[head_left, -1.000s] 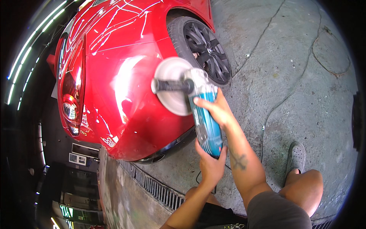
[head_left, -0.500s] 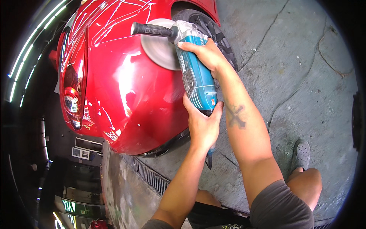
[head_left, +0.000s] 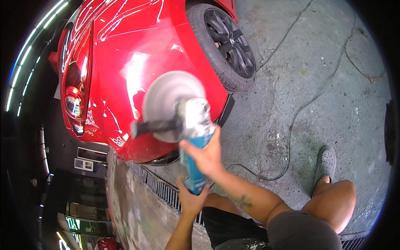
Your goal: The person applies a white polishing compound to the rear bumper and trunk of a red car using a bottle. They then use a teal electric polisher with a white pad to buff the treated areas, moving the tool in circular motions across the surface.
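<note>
Both my hands hold a blue power polisher [head_left: 192, 166] with a silver head and a black side handle. My right hand [head_left: 206, 155] wraps round the body just behind the head. At the rear end, my left hand [head_left: 192, 198] grips the housing. The round pale pad [head_left: 166, 93] is smeared as if spinning. It lies over the lower side of a red car's bumper [head_left: 121, 71]; whether it touches the paint I cannot tell. The side handle points left, with no hand on it.
A black wheel [head_left: 227, 46] of the car stands beyond the bumper. Along the grey floor [head_left: 266, 112] winds a dark cable [head_left: 290, 141]. A drain grate [head_left: 162, 189] runs below the car. My shoe [head_left: 326, 164] is at the right. The tail light [head_left: 75, 100] is at the car's left.
I have drawn the polisher down and toward me, from near the wheel arch to the lower bumper. Both hands moved with it, still gripping. The wheel now shows fully.
</note>
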